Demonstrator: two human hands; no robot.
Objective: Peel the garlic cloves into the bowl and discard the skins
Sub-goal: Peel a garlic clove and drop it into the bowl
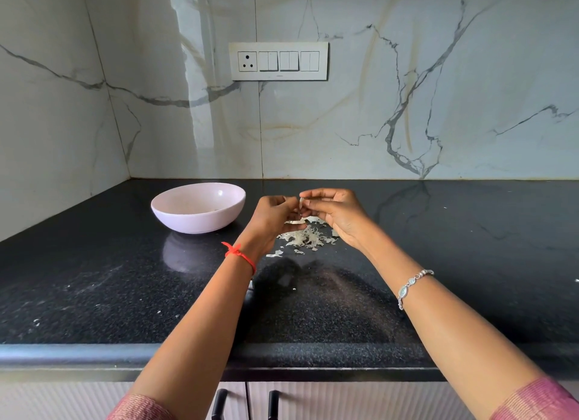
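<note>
so this is mid-peel. both hands are up just right of the bowl (200,223), fingers curled in tight. the left hand (272,213) pinches the garlic clove (301,202) from below, and the right hand (336,212) nips its pale top end between thumb and forefinger, probably on a bit of skin. most of the clove is hidden behind fingers, so can't say how much skin is left on it.

next move, i'd guess: tear that strip off, let it fall, then carry the bare clove left and drop it in the bowl. that wants a light but sure pinch, since a bare clove is small and slippery and the papery bits cling to fingers.

the loose skins (308,238) lie in a heap on the black counter (125,278), right of the bowl and under the hands, with a few flakes strayed toward the front edge. those need binning at the end. there's something small in the bowl's bottom, can't make it out. i don't see anything in the way between hands and bowl. there's a switch plate (279,61) on the marble wall behind the bowl.
</note>
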